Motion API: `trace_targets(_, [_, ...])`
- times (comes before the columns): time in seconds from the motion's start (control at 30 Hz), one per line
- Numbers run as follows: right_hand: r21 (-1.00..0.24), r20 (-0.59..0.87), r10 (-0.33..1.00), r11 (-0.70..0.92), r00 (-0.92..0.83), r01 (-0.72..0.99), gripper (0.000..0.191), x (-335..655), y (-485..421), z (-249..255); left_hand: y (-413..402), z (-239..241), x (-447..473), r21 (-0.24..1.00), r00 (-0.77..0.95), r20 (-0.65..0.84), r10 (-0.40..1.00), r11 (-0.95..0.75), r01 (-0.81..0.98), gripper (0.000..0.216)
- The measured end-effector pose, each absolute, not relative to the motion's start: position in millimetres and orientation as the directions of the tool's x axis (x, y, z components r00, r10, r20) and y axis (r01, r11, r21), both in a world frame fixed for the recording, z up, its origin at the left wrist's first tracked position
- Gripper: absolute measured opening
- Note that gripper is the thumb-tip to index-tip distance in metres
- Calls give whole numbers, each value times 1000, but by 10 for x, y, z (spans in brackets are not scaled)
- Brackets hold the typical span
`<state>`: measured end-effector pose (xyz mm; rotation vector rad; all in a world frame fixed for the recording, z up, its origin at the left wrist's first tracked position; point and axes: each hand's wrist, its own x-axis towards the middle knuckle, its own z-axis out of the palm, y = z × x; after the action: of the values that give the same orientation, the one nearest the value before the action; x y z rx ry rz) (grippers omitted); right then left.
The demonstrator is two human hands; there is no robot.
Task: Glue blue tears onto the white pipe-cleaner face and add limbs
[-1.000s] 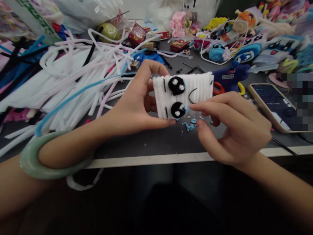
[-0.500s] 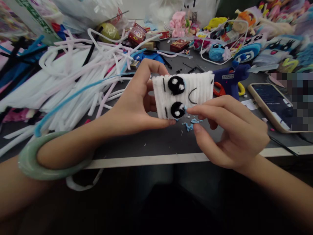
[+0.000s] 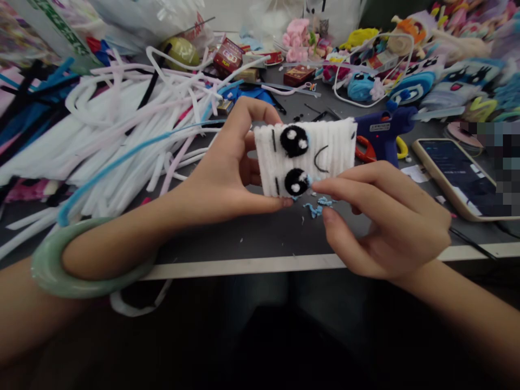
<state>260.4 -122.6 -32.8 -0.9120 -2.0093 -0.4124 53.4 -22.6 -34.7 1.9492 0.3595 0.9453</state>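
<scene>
Over the table (image 3: pixel 227 238), the left hand (image 3: pixel 227 168) pinches a probably light, soft white block (image 3: pixel 309 161), best held by its edges, right hand (image 3: pixel 390 216) half-spread.

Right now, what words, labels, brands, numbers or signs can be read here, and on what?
None reads clearly.
Blue glue gun: pale label, too small.
Red boxes: lettering, blurred.
Phone: screen text, too small.
Green band, upper left: white characters, blurred.
Clear bag: red print, blurred.
White bag, back: QR-like square, too small.
</scene>
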Motion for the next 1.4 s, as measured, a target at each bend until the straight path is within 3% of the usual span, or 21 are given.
trace_targets(0.67, [-37,818,447,669,-362,742,20,2606,-1210,-354,-221,-343,533,855,658,449,604,-503,-122,69])
trace_targets(1.2, [-173,809,508,687,-296,706,19,2607,-1207,-353,-201,-349,512,832,661,463,590,-546,-94,68])
trace_targets(1.4, [-200,788,537,687,-302,699,21,2604,-1202,-360,-226,-331,512,873,666,415,620,-478,-100,66])
